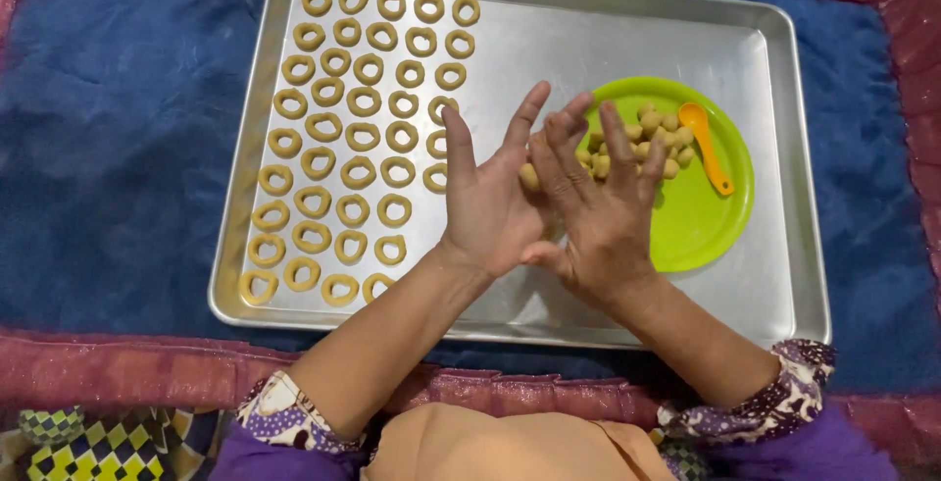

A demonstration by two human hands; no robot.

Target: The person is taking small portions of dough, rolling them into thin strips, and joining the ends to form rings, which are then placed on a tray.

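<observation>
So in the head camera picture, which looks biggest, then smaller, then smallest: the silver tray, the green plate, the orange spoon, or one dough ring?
1. Silver tray
2. Green plate
3. Orange spoon
4. One dough ring, smallest; all four lie at a similar distance.
</observation>
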